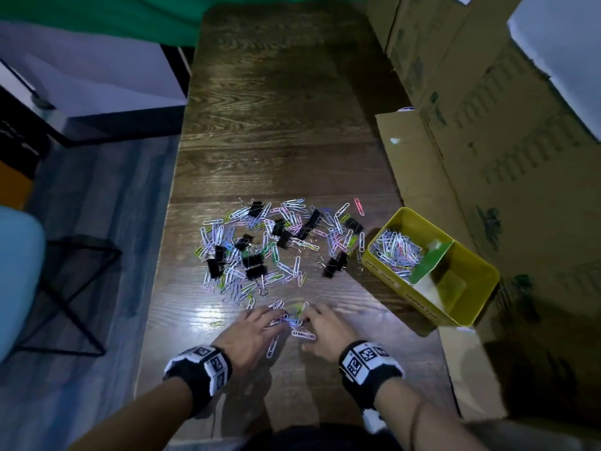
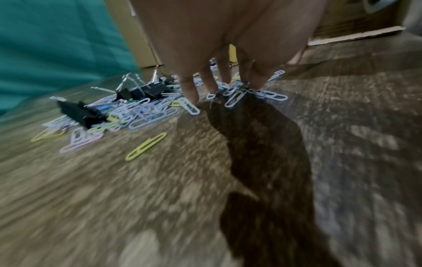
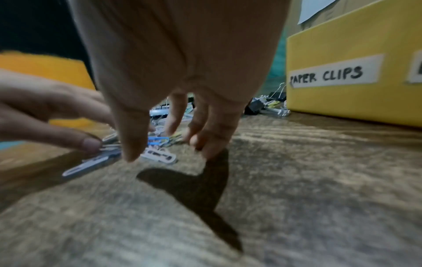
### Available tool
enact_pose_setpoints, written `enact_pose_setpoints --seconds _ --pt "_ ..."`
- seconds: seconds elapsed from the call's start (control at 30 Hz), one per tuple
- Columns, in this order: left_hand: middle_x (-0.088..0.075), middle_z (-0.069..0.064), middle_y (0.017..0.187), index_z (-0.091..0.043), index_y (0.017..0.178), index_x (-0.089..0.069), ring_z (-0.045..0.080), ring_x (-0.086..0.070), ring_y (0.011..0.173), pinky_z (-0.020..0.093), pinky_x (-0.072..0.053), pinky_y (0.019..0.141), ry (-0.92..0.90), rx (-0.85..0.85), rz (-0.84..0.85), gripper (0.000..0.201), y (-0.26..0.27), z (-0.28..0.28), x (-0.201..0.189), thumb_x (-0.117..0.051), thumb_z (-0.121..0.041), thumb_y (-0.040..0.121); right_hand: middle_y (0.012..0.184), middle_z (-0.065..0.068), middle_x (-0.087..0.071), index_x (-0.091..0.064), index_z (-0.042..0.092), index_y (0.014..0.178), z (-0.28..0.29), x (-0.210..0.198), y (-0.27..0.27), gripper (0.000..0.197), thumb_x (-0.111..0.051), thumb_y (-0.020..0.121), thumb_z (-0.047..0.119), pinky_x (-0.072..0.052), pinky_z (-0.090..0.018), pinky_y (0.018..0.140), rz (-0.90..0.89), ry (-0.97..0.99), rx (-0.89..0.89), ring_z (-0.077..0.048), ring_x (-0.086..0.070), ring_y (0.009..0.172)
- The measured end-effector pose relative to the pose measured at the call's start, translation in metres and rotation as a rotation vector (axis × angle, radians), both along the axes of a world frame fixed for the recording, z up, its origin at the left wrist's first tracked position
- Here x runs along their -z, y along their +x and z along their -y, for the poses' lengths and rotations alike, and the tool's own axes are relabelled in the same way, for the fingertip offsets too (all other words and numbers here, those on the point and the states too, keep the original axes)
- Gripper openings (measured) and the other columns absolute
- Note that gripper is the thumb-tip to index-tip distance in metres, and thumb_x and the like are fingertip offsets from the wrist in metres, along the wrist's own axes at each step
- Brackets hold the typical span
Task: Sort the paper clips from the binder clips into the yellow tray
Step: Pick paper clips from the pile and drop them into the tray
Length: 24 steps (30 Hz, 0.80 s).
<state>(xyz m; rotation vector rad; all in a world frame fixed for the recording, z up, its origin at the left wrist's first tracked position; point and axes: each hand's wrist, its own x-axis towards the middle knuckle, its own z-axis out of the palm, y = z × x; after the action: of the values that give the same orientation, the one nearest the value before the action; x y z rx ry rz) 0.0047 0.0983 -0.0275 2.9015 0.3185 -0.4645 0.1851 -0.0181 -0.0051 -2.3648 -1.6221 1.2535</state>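
A mixed pile of coloured paper clips (image 1: 276, 242) and black binder clips (image 1: 253, 260) lies mid-table. The yellow tray (image 1: 383, 271) stands to the right, its near-left compartment holding paper clips (image 1: 395, 252); a green divider splits it. A label on its side reads "PAPER CLIPS" (image 3: 328, 75). My left hand (image 1: 273, 315) and right hand (image 1: 309, 315) sit close together at the pile's near edge, fingertips down on the wood around a small cluster of paper clips (image 1: 294, 323). Left fingers (image 2: 212, 90) touch clips. The right hand (image 3: 164, 144) arches over a blue clip (image 3: 157, 140).
Stacked cardboard boxes (image 1: 487, 125) line the right side, and a cardboard flap (image 1: 416, 170) overlaps the table behind the tray. The table's left edge (image 1: 162, 255) drops to the floor, where a black wire stand (image 1: 65, 288) sits. Bare wood stretches beyond the pile.
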Motion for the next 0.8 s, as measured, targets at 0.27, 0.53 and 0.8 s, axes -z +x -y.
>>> enact_pose_setpoints --seconds 0.27,0.53,0.8 --pt "-0.05 0.014 0.123 -0.02 0.128 -0.047 0.034 -0.047 0.105 0.045 -0.048 0.08 -0.082 -0.828 0.098 0.048 -0.034 -0.019 -0.012 -0.061 -0.028 0.082 0.141 -0.01 -0.027 -0.021 0.015 0.145 -0.02 -0.004 -0.037 0.091 -0.075 0.076 0.037 -0.037 -0.043 0.105 0.07 0.028 -0.096 -0.029 -0.03 0.131" --pt "-0.041 0.023 0.127 -0.002 0.132 -0.042 0.036 -0.041 0.112 0.045 -0.04 0.098 -0.239 -0.852 0.171 0.065 0.003 0.027 -0.006 -0.06 -0.006 0.07 0.137 -0.014 -0.03 -0.01 0.015 0.147 -0.028 0.003 -0.053 0.097 -0.074 0.074 0.019 -0.043 -0.044 0.1 0.156 0.107 -0.068 -0.033 -0.035 0.127" --pt "-0.019 0.011 0.142 -0.03 0.143 -0.012 0.03 -0.036 0.115 0.042 -0.046 0.093 -0.186 -0.736 -0.075 0.099 -0.006 0.006 -0.012 -0.074 -0.033 0.066 0.139 -0.016 -0.027 -0.016 0.02 0.147 -0.035 -0.007 -0.064 0.102 -0.077 0.07 0.046 -0.041 -0.045 0.1 0.232 -0.026 0.034 -0.036 -0.039 0.123"
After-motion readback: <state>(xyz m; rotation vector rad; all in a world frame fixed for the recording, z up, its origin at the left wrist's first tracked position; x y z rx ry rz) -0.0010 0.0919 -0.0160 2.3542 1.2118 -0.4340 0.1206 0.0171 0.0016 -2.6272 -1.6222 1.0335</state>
